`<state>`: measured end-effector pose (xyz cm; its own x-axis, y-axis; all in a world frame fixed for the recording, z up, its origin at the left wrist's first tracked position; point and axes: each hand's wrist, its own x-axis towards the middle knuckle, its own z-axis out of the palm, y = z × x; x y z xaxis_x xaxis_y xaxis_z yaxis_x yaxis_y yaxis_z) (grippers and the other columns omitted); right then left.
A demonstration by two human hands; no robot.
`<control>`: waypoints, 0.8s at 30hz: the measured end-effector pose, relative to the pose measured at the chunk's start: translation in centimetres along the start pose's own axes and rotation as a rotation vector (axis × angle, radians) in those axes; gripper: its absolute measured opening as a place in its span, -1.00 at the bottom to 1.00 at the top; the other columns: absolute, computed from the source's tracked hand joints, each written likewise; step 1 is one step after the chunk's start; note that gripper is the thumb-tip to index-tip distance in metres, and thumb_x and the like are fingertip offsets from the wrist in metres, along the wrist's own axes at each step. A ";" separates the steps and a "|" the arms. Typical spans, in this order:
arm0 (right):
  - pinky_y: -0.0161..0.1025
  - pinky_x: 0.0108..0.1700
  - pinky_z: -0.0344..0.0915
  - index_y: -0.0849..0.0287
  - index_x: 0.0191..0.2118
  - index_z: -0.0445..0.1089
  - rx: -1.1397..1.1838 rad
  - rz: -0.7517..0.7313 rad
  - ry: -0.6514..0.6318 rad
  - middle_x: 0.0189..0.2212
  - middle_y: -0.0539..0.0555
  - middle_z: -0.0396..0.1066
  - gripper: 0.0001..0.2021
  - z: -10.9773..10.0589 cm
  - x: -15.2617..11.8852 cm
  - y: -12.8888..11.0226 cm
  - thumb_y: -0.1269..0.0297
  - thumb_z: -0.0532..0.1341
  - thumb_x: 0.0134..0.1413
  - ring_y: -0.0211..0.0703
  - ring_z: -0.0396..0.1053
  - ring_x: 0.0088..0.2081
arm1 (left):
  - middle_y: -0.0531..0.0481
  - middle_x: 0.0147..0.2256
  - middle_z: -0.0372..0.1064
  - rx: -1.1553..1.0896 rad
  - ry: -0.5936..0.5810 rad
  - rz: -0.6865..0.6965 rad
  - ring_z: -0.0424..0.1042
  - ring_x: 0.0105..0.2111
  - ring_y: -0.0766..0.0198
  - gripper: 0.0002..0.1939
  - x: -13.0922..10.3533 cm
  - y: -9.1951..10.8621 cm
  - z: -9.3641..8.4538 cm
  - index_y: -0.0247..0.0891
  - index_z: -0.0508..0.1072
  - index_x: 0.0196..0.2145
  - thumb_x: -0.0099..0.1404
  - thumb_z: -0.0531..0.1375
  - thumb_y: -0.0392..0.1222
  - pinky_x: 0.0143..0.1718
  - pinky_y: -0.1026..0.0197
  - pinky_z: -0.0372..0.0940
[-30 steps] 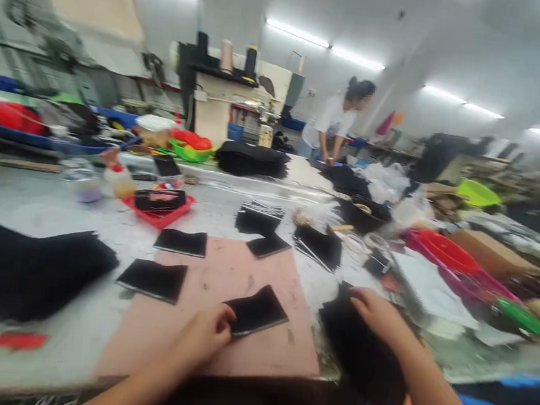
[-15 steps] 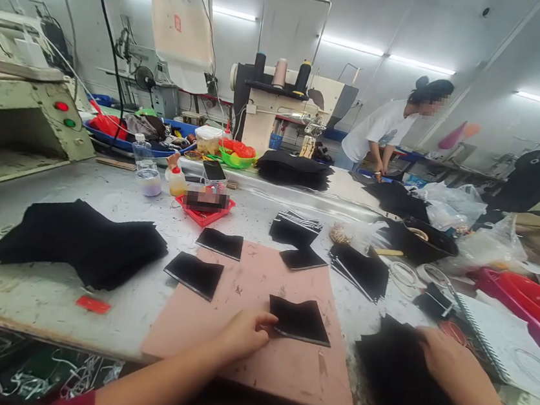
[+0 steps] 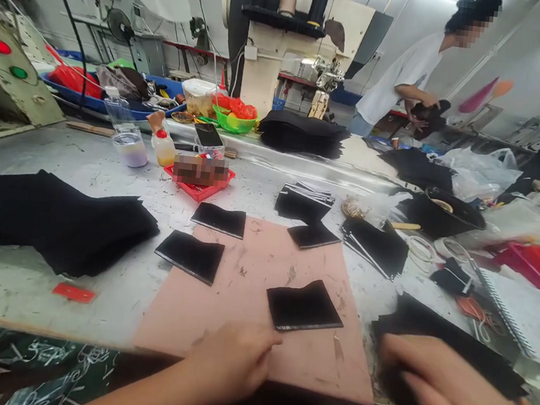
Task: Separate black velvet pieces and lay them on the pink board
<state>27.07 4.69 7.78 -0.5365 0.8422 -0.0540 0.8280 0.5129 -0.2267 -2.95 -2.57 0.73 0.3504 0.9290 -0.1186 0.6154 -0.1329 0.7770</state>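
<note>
The front black cloth piece (image 3: 304,305) lies sideways, just ahead-right of the nearer left hand (image 3: 235,361). I can't tell if its fingers grip.

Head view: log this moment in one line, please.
left hand: curled over pink mat, near front black piece | right hand: blurred, at black stack, grip unclear
</note>
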 end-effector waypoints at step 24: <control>-0.28 -0.37 0.26 0.16 -0.35 0.33 0.159 -0.062 -0.237 -0.20 0.02 0.31 -0.88 6.8 7.1 -9.0 0.33 0.08 0.16 -0.25 0.33 -0.39 | -0.10 0.12 0.21 0.634 0.021 0.544 0.24 0.05 0.13 -0.59 1.4 -4.9 -0.9 -0.27 0.34 -0.02 0.22 0.09 -0.05 0.11 0.12 -0.01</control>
<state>14.73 4.89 2.84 -0.6239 0.7381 -0.2570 0.7666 0.5139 -0.3849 -6.11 -0.28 -2.70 0.7042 0.6844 0.1888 0.6469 -0.7282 0.2265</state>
